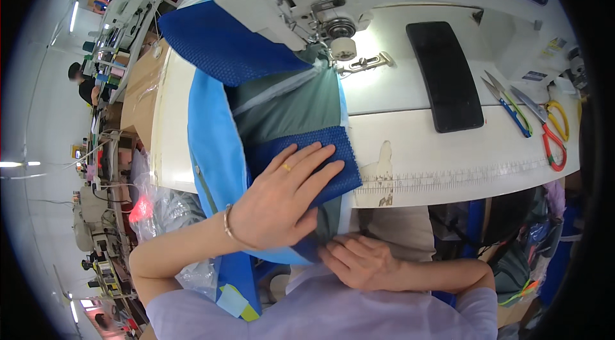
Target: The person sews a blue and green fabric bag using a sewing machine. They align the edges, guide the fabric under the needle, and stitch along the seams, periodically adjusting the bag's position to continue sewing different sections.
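Note:
A garment piece in light blue (208, 122), grey-green (288, 109) and textured dark blue cloth (237, 42) runs under the needle area of a white sewing machine (327, 45). My left hand (282, 199) lies on a dark blue textured panel (343, 167), its fingers extended and slightly apart. A ring and a bracelet are on it. Below the table's front edge, my right hand (359, 262) has its fingers curled around the near edge of the garment. The fingertips there are partly hidden.
Right of the machine head lie a black phone (445, 77), blue-handled snips (512, 109) and scissors (544, 125) with red and yellow handles. A printed ruler scale (448, 180) follows the table's front edge. Clear plastic bags (170, 212) hang at the left.

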### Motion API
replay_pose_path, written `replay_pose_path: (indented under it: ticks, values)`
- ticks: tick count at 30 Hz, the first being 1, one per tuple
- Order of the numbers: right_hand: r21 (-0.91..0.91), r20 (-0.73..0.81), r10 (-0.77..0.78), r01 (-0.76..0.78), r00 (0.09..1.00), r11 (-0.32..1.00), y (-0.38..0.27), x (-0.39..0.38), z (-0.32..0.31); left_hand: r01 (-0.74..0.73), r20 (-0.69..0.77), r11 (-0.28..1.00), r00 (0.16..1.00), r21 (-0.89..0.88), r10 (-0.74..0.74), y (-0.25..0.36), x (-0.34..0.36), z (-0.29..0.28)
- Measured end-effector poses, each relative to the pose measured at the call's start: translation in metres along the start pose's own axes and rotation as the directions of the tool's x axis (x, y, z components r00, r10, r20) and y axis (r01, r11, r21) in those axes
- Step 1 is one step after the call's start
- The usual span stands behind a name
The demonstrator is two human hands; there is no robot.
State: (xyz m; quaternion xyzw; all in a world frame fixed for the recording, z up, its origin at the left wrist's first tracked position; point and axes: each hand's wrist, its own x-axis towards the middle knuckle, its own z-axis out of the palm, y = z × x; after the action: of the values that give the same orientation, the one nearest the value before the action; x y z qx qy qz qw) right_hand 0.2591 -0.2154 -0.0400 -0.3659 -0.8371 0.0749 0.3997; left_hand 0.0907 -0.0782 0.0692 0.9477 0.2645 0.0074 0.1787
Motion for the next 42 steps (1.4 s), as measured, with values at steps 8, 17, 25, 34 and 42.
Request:
replay_pose_path:
  ticks: [8, 17, 25, 34, 42]
  values:
    - [-0.023, -0.031, 0.031, -0.031, 0.999, 0.999, -0.007, 0.001, 0.002, -0.036, -0.106, 0.998, 0.994, 0.045, 0.04, -0.024, 0.019, 0.009]
    - [0.04, -0.04, 0.023, -0.021, 0.999, 0.999, -0.014, 0.02, -0.007, -0.119, -0.067, 0.991, 0.99, 0.054, 0.122, -0.037, 0.026, 0.002]
    - [0.085, -0.019, 0.036, -0.034, 0.999, 0.996, -0.015, 0.031, -0.006, -0.167, 0.01, 0.974, 0.986, 0.153, 0.168, -0.043, 0.031, -0.003]
    - [0.126, 0.028, 0.007, -0.01, 1.0, 0.992, 0.0, 0.059, -0.007, -0.174, 0.058, 0.974, 0.984, 0.148, 0.167, -0.061, 0.045, -0.02]
    - [0.084, -0.045, 0.081, -0.077, 0.996, 0.993, 0.02, 0.072, -0.016, -0.117, -0.08, 0.979, 0.988, 0.165, 0.132, -0.068, 0.066, -0.028]
